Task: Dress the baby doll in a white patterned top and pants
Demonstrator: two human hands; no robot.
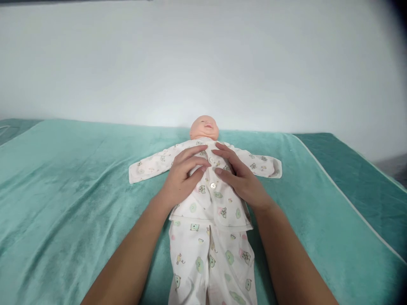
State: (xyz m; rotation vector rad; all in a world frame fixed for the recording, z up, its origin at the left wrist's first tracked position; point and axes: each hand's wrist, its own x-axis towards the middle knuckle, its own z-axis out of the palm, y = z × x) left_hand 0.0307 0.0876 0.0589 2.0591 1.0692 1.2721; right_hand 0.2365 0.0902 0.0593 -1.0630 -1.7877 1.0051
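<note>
A baby doll [204, 127] lies on its back, its head away from me and its sleeves spread to both sides. It wears a white printed shirt [193, 207] with a round snap showing at mid-chest, and matching trousers [190, 262]. My left hand [187, 173] rests on the left side of the chest, fingers apart and pointing to the front opening. On the other side of the opening, my right hand [240, 176] lies on the shirt with its fingers spread. Neither hand visibly grips the fabric.
A teal plush blanket [79, 190] lies under the doll. At the right, a darker teal cover [359, 182] shows beyond a pale edging line. Behind the doll's head rises a white wall [203, 59].
</note>
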